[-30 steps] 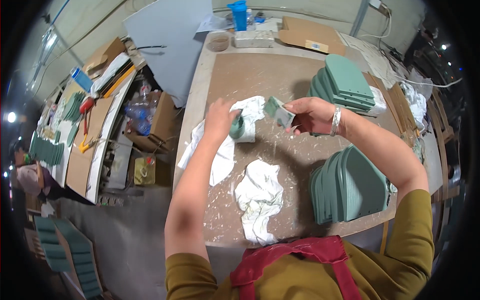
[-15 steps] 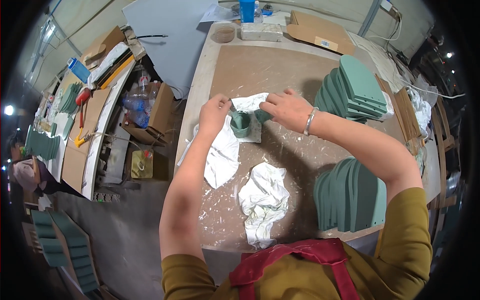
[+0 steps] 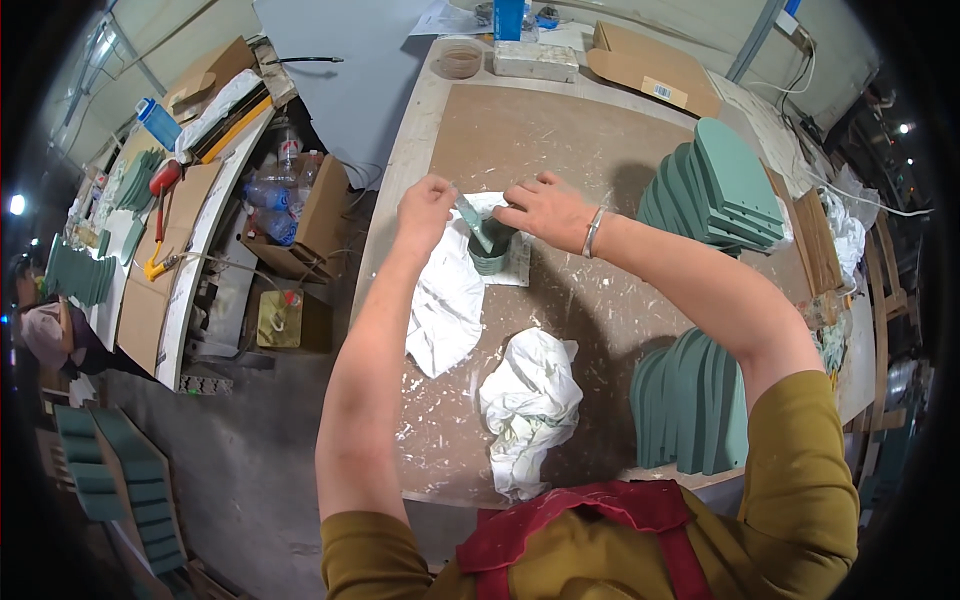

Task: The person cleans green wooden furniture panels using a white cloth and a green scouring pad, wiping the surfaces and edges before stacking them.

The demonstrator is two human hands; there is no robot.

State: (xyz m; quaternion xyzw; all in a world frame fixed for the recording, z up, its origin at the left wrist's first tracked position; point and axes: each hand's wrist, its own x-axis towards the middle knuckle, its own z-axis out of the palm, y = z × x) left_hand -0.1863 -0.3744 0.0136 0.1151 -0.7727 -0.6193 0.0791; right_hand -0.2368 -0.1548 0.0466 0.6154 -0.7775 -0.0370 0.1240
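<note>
L hand [image 3: 424,208] pinches a thin green strip [image 3: 472,222] dipping into small green cup [image 3: 491,250]; R hand [image 3: 545,208] curled over cup rim (grip unclear), on white cloth [image 3: 447,300].

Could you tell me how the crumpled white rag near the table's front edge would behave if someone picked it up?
The rag would probably go limp and unfold, since it lies in loose, soft folds. It looks light for its bulk. Its greenish smears suggest it may be damp or stained, so it could mark the table or fingers.
</note>
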